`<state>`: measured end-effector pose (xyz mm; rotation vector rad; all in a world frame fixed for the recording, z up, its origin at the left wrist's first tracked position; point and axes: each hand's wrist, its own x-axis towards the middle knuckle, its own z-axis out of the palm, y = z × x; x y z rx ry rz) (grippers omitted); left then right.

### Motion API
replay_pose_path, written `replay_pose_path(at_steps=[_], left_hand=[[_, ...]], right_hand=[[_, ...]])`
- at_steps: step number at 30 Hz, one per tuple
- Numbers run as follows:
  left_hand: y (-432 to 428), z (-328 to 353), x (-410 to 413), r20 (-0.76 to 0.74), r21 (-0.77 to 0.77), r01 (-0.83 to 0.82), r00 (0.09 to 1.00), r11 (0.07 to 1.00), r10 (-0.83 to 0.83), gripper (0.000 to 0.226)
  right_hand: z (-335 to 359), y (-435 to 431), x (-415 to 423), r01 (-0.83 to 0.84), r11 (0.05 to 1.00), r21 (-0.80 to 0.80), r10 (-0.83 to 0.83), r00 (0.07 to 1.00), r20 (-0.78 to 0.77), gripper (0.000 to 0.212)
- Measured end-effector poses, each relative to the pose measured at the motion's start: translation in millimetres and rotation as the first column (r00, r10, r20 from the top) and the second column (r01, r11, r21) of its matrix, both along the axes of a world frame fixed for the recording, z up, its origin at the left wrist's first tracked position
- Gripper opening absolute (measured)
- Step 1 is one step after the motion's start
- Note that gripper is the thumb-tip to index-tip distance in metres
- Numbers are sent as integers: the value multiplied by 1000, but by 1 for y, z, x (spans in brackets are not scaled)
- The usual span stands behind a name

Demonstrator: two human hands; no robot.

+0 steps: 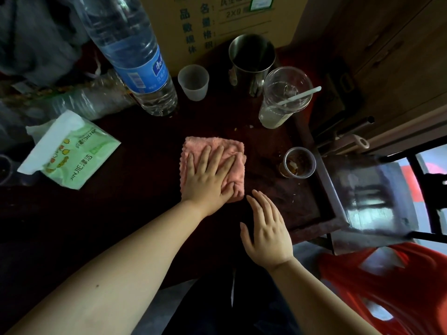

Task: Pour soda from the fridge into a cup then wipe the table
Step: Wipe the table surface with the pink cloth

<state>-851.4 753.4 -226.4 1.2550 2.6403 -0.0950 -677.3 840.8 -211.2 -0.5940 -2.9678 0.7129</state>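
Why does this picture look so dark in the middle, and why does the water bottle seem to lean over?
Head view: the table is dim and near black, while glare whitens the surface at the right. The wide-angle lens bends the edges, so the water bottle leans. The left hand on the pink cloth is sharp; the box print is soft.

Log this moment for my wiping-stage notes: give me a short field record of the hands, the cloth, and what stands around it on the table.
left hand: flat, palm down, pressing on the pink cloth
right hand: open, fingers spread, beside the cloth, holding nothing
cloth: folded, lying on the dark table
behind cloth: water bottle, small frosted cup, steel mug
right of cloth: clear cup with straw, small cup of brown residue
left of cloth: green tissue pack
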Motion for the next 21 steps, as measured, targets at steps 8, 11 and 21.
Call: replay_pose_path(at_steps=[8, 11, 21], left_hand=[[65, 0, -33, 18, 14, -54, 998, 998, 54, 74], [66, -3, -36, 7, 20, -38, 999, 999, 37, 74], [25, 1, -8, 21, 43, -10, 1000, 999, 9, 71]], right_hand=[[-2, 2, 1, -28, 999, 26, 28, 999, 16, 46], [-2, 3, -1, -32, 999, 36, 31, 999, 19, 44], [-5, 0, 2, -6, 999, 36, 8, 997, -73, 36]])
